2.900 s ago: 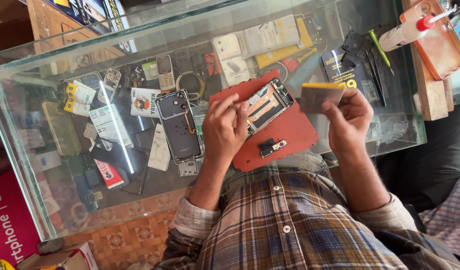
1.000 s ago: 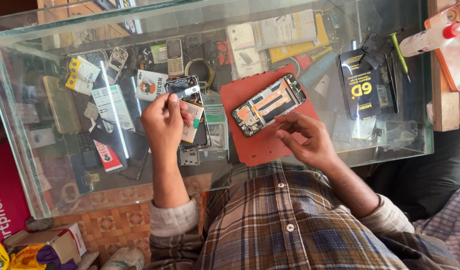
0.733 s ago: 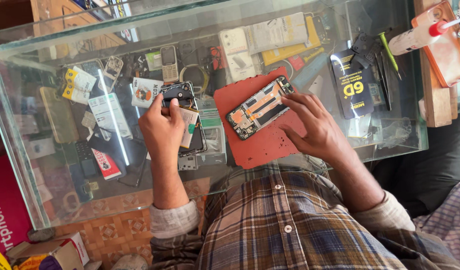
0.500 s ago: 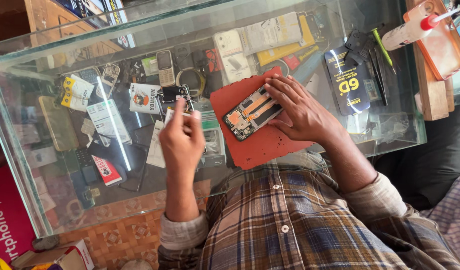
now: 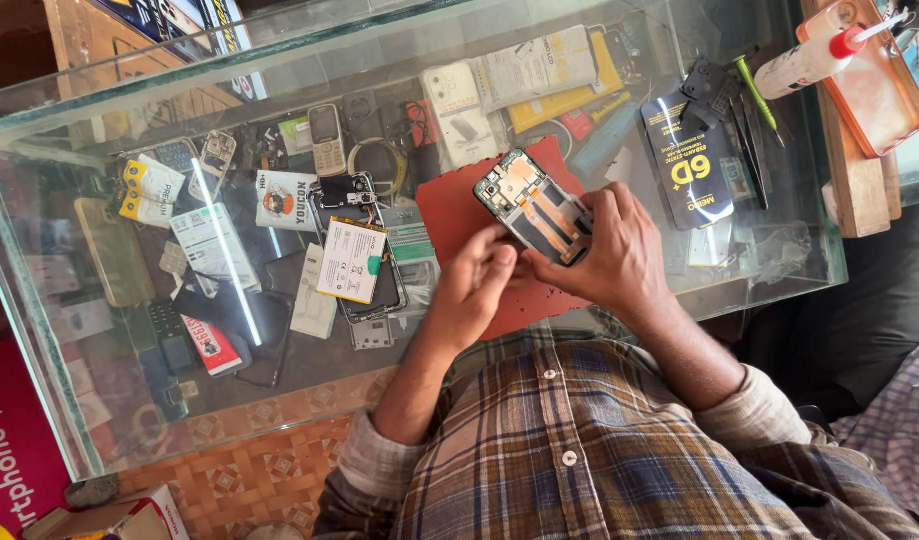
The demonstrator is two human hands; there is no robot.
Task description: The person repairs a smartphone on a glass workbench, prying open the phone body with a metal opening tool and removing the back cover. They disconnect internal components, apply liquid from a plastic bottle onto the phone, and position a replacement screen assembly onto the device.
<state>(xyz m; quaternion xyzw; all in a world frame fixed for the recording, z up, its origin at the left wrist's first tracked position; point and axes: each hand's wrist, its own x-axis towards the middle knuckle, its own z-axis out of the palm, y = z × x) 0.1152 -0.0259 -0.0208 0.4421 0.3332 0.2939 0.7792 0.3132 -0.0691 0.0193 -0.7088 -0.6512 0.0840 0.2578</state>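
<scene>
Packaging and labels on and under my glass desk (image 5: 100, 440):

- Black flat pack with yellow print (image 5: 688, 160), on the glass near the right edge.
- White battery with a green-marked label (image 5: 352, 262), lying on an opened phone at the desk's middle.
- White carton with an orange emblem (image 5: 283, 198), under the glass, left of middle.
- Yellow-and-white blister card (image 5: 150, 190), towards the left edge.
- Grey sachet over a yellow box (image 5: 540, 68), by the far edge.
- Red-and-white small pack (image 5: 212, 345), near the front-left corner.
</scene>
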